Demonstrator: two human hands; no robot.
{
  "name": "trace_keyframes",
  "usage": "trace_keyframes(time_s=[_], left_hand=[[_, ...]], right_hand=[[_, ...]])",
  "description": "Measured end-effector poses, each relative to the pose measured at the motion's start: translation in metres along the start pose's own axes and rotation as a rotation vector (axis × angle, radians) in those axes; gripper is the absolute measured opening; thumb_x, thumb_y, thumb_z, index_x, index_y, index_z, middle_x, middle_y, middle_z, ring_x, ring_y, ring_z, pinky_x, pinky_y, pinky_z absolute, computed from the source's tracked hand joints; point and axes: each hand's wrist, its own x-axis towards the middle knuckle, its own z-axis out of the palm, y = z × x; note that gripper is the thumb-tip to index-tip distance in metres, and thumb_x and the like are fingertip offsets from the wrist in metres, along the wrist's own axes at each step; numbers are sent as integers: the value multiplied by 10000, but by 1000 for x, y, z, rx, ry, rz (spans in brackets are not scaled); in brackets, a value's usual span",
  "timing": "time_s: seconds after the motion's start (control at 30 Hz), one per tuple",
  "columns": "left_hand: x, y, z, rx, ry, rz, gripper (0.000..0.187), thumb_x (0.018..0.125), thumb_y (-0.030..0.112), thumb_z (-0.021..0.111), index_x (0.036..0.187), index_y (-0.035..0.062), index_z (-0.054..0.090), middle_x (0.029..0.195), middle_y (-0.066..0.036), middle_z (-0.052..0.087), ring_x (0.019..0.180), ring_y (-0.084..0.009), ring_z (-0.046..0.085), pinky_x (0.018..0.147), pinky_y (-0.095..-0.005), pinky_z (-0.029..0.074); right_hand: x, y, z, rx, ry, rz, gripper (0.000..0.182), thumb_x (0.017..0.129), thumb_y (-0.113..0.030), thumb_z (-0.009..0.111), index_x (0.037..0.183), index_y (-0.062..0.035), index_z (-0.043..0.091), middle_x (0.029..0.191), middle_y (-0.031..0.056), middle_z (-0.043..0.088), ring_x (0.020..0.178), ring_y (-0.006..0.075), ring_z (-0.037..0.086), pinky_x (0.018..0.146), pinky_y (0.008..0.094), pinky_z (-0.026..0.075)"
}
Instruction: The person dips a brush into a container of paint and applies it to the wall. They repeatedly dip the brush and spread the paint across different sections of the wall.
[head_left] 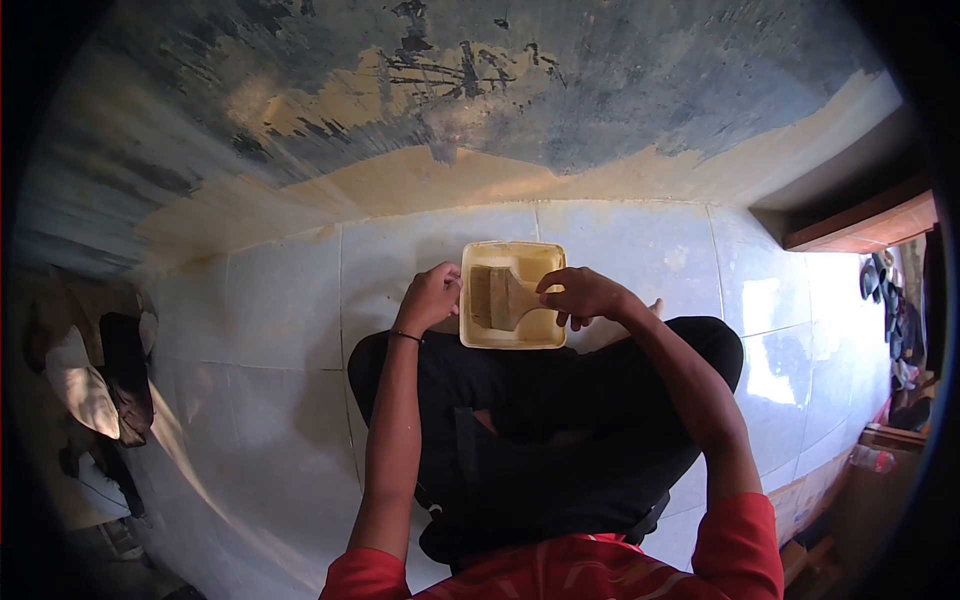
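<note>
A wide paintbrush [496, 298] lies across a square cream-coloured tub [514, 346], its bristles toward the left side. My right hand [583, 296] is closed around the brush's handle at the tub's right edge. At the opposite side, my left hand [434, 294] has its fingers curled against the left rim, gripping the tub. Pale smears coat the tub's inner walls; how much paint it holds is hard to make out. The tub sits just in front of my crossed legs [560, 400].
Ahead rises a wall [560, 110] with patchy dark grey and beige paint. Glossy pale tiles [640, 240] cover the floor. Cloth items [90, 385] are at the left, a wooden ledge [865, 222] is at the right, and clutter [890, 310] stands beyond it.
</note>
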Motion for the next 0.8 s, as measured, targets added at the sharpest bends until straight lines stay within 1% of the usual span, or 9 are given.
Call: trace_keyframes(time_s=[0.1, 0.23, 0.37, 0.43, 0.53, 0.67, 0.73, 0.8], left_hand=[[0, 0, 0, -27, 6, -1, 221, 868, 117, 513, 1031, -30, 539, 924, -144, 634, 587, -186, 652, 511, -272, 529], [2, 0, 0, -46, -4, -16, 202, 860, 107, 509, 1006, -28, 548, 913, -133, 630, 581, -185, 651, 497, -265, 528], [2, 1, -1, -82, -18, -35, 198, 855, 101, 508, 1001, -25, 551, 918, -131, 628, 579, -183, 650, 492, -262, 530], [0, 5, -1, -100, 21, -39, 186, 828, 90, 482, 938, -36, 563, 857, -146, 653, 557, -189, 653, 497, -274, 515], [1, 4, -1, -109, 5, -45, 188, 833, 91, 485, 952, -32, 561, 871, -150, 650, 559, -187, 653, 484, -270, 515], [3, 2, -2, -120, -3, -46, 196, 834, 87, 487, 973, -31, 557, 879, -153, 646, 564, -187, 653, 487, -269, 521], [4, 0, -2, -117, -41, -59, 205, 856, 86, 495, 1015, -35, 541, 944, -129, 612, 582, -180, 647, 489, -258, 528], [4, 1, -3, -122, -34, -62, 203, 847, 84, 491, 1001, -36, 546, 914, -137, 624, 579, -181, 651, 491, -263, 528]], right_hand=[[6, 2, 7, 34, -48, 3, 342, 880, -255, 519, 1144, -38, 540, 690, 118, 646, 484, 129, 581, 427, 244, 454], [4, 0, 10, 2, -25, -17, 351, 878, -253, 515, 1151, -34, 545, 699, 117, 648, 483, 125, 576, 424, 243, 446], [2, -2, 13, -26, -20, -47, 371, 877, -259, 494, 1174, -51, 570, 700, 99, 651, 486, 105, 549, 438, 242, 440], [3, -3, 14, -40, -21, -55, 373, 877, -262, 487, 1176, -59, 580, 696, 93, 651, 486, 99, 537, 444, 243, 438], [4, -1, 17, -28, -17, -67, 363, 878, -259, 478, 1161, -65, 597, 685, 89, 647, 488, 98, 522, 453, 245, 435], [9, 5, 21, -42, 0, -150, 352, 878, -258, 481, 1136, -56, 610, 670, 91, 640, 508, 107, 544, 483, 255, 459], [11, 7, 22, -51, 1, -180, 353, 877, -259, 481, 1134, -54, 611, 666, 93, 638, 517, 110, 552, 495, 258, 467], [10, 4, 21, -83, -27, -167, 387, 896, -255, 475, 1197, -26, 558, 683, 88, 638, 544, 115, 550, 530, 268, 472]])
